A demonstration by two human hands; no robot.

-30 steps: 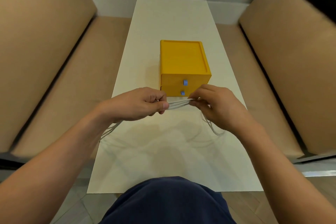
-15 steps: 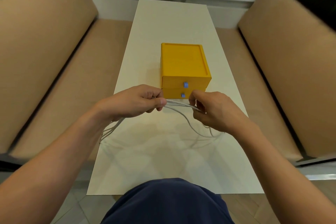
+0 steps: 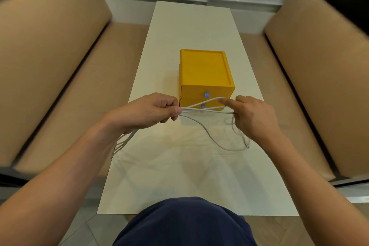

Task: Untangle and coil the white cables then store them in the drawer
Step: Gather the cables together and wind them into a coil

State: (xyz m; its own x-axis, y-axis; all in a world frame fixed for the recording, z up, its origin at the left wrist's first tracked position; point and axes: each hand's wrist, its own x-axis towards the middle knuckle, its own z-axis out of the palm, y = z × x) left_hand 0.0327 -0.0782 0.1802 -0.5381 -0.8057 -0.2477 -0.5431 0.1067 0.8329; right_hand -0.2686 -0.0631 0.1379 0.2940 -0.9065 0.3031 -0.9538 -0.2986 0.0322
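We can read no text, label, brand, number or sign anywhere. The yellow drawer box (image 3: 205, 70) shows only plain faces and two blue knobs (image 3: 206, 95). The white cables (image 3: 199, 110) are too thin for any marking to show. The bench (image 3: 191, 26) is a plain pale surface.

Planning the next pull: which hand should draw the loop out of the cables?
Probably right: the right hand has a forefinger hooked in a loop of the white cables; the left hand pinches the bundle, anchoring it.
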